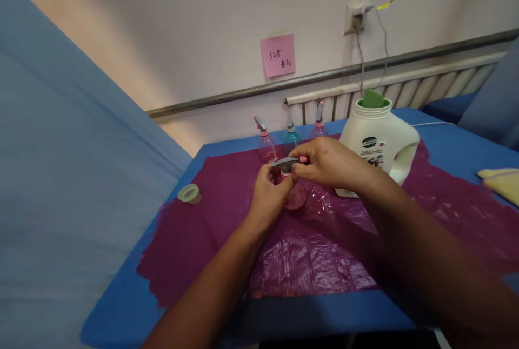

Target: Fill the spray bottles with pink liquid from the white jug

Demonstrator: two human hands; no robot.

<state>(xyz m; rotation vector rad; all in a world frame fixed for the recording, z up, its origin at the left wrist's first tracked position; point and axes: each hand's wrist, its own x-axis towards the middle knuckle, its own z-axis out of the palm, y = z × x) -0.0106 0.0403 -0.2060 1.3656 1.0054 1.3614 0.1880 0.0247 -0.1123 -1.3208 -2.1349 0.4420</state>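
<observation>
left hand [268, 193] fingers pinching pink bottle [295, 199] neck; right hand [324, 159] pinching grey spray head [287, 161]; probably light, slick, squeezable; hold at neck

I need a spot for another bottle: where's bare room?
The purple sheet is bare between the small cup and the left forearm, and between both forearms toward the front edge. Right of the jug, short of the yellow cloth, is another gap. It's crowded around the left hand, right hand and held bottle, with three spray bottles behind.
</observation>
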